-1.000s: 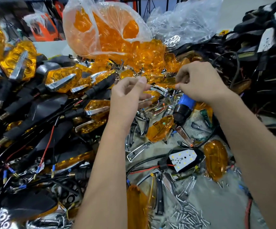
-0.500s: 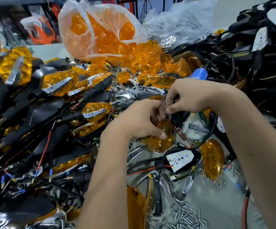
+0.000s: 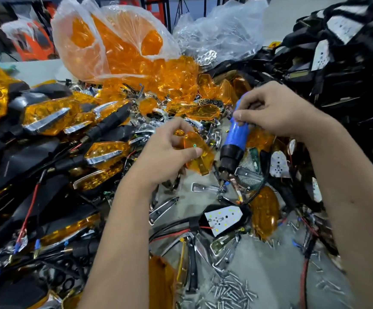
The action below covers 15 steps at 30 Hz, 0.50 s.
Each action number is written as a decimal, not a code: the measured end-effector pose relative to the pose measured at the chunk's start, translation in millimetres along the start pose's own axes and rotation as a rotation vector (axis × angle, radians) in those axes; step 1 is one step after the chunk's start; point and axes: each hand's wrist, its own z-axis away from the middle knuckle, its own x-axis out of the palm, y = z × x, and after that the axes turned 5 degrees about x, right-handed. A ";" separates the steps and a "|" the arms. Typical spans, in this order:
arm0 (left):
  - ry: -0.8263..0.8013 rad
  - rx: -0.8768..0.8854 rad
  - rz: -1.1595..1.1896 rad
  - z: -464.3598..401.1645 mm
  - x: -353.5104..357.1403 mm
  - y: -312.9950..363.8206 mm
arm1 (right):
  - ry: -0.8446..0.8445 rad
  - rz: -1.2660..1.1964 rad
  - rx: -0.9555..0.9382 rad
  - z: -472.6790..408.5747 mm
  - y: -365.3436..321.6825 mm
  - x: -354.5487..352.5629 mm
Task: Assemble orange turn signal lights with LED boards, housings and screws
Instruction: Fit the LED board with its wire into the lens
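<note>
Nearest us, small silver metal screws (image 3: 228, 291) lie loose on the grey table (image 3: 268, 273) — light and easy to scatter. Beyond them rests a white LED board in a black plastic housing (image 3: 222, 219). Our left hand (image 3: 165, 157) pinches a translucent orange plastic lens (image 3: 197, 152) by its edges; we judge it light, stiff, slick and scratchable, best held at the rim. Our right hand (image 3: 277, 112), wrist bent down, curls around the top of a blue-handled electric screwdriver (image 3: 236, 139) — heavier, tip pointing at the table.

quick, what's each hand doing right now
Left hand: closed, holding an orange lens.
Right hand: closed, gripping the blue screwdriver.
</note>
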 end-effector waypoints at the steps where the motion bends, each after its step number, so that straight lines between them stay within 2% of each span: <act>1: -0.022 0.007 0.012 0.0 1.9 2.0 | 0.046 -0.016 0.011 3.6 7.1 -7.5; 4: -0.053 0.021 -0.102 1.0 8.1 4.7 | 0.136 0.001 0.073 18.3 25.9 -35.5; 7: -0.013 0.061 -0.317 -0.9 12.5 6.6 | 0.193 0.075 0.150 38.6 44.0 -68.6; 9: 0.016 0.098 -0.376 -2.5 12.8 10.5 | 0.219 0.124 0.199 52.1 53.9 -87.3; 12: 0.031 0.154 -0.407 -1.9 15.3 19.3 | 0.190 0.164 0.227 65.4 61.5 -97.4; 15: 0.096 0.233 -0.498 -2.9 30.8 35.6 | 0.067 0.155 0.267 74.5 62.8 -94.0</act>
